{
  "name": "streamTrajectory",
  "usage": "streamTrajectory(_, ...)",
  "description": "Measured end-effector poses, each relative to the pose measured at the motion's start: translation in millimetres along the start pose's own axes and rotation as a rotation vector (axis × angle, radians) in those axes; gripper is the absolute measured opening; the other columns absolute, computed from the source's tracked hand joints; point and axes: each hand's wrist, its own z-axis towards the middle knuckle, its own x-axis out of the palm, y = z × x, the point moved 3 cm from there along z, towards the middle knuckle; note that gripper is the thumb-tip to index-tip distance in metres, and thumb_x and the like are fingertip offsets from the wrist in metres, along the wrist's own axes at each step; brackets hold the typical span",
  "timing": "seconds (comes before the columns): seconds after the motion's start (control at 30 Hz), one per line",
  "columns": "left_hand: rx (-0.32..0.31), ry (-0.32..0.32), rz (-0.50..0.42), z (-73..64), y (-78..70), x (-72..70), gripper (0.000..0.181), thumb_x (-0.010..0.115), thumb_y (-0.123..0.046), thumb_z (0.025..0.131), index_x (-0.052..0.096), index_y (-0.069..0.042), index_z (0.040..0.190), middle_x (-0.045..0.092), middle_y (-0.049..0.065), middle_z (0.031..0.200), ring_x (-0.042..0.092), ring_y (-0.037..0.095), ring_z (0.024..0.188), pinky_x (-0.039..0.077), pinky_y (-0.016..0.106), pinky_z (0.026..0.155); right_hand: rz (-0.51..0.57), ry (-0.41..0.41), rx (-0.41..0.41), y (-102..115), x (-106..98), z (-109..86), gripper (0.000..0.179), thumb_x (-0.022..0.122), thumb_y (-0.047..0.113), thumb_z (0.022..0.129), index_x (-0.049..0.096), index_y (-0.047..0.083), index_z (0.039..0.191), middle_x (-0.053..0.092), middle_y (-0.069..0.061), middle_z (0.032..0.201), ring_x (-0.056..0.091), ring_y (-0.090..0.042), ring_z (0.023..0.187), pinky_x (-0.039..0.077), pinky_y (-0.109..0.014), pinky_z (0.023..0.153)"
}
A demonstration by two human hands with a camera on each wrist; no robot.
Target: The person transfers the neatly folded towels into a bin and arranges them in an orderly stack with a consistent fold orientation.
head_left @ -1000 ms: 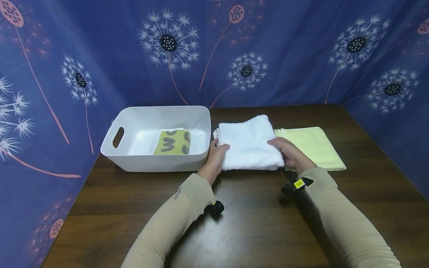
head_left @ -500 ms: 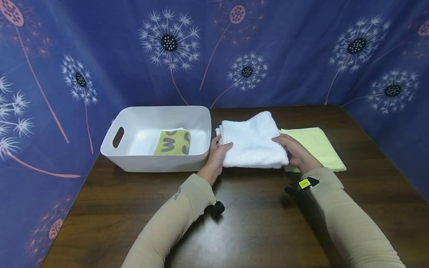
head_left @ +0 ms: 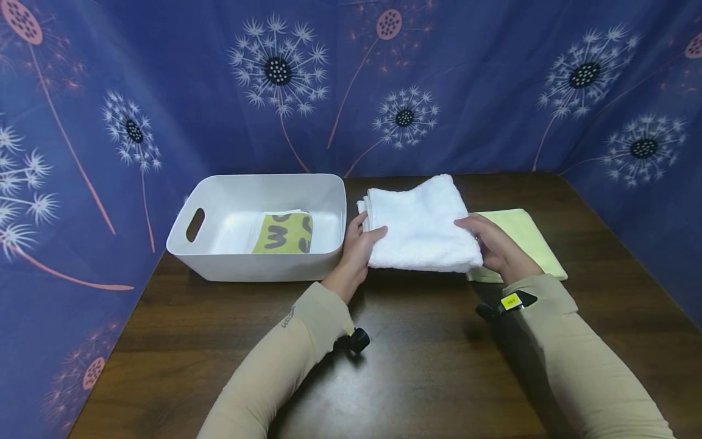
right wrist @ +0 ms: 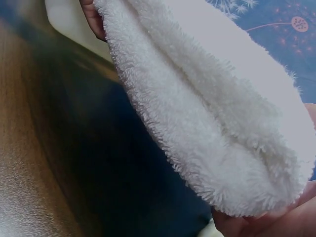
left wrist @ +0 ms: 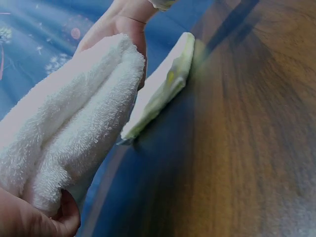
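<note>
Bin point(head_left: 258, 267), white, open-topped, left of centre in the head view; long axis left to right, oval handle slot in its left end. Inside: folded yellow-green cloth point(head_left: 282, 233) with grey motifs. Left hand point(head_left: 355, 251), just beside the bin's right end: forearm slanting up and right from the bottom edge, beige sleeve point(head_left: 290, 353), thumb laid over the towel's upper face, gripping its left end. White towel point(head_left: 419, 225), folded, right of centre, held clear of the wooden table point(head_left: 417, 372): long axis roughly left to right, layered edges facing left, thick front edge toward the bottom of the frame, far right corner peaked upward. Right hand point(head_left: 498, 249): forearm slanting up and left from the lower right, gripping the towel's right end. Pale yellow towel point(head_left: 526, 241), folded, at right, partly behind that hand.
</note>
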Motion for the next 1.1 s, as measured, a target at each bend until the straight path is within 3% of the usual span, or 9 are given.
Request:
streamTrajectory(0.4, 0.051, 0.051, -0.007, -7.5, -13.4, 4.8, 0.063, 0.065, -0.011, 0.085, 0.036, -0.014, 0.141, 0.047, 0.010, 0.130, 0.050, 0.023, 0.112, 0.044, 0.034, 0.090, 0.037, 0.028, -0.043, 17, -2, -15.8, 0.059, 0.053, 0.026, 0.094, 0.019, 0.018, 0.142, 0.039, -0.004, 0.117, 0.058, -0.013, 0.086, 0.052, -0.031, 0.073)
streamTrajectory(0.7, 0.073, 0.101, -0.011, -13.9, -31.2, 9.0, 0.065, 0.064, -0.009, 0.085, 0.033, -0.013, 0.142, 0.046, 0.011, 0.129, 0.050, 0.024, 0.112, 0.045, 0.034, 0.089, 0.134, 0.078, -0.124, 28, 1, -28.0, 0.024, 0.051, 0.019, 0.095, 0.040, 0.018, 0.117, 0.056, 0.001, 0.099, 0.061, -0.012, 0.080, 0.052, -0.028, 0.067)
streamTrajectory(1.1, 0.103, 0.158, 0.002, -14.6, -52.8, 9.6, 0.065, 0.064, -0.009, 0.085, 0.033, -0.014, 0.142, 0.044, 0.010, 0.129, 0.049, 0.023, 0.113, 0.046, 0.033, 0.089, 0.194, 0.146, -0.170, 46, 7, -39.7, 0.022, 0.049, 0.015, 0.095, 0.042, 0.015, 0.117, 0.058, -0.001, 0.096, 0.061, -0.015, 0.077, 0.053, -0.031, 0.064)
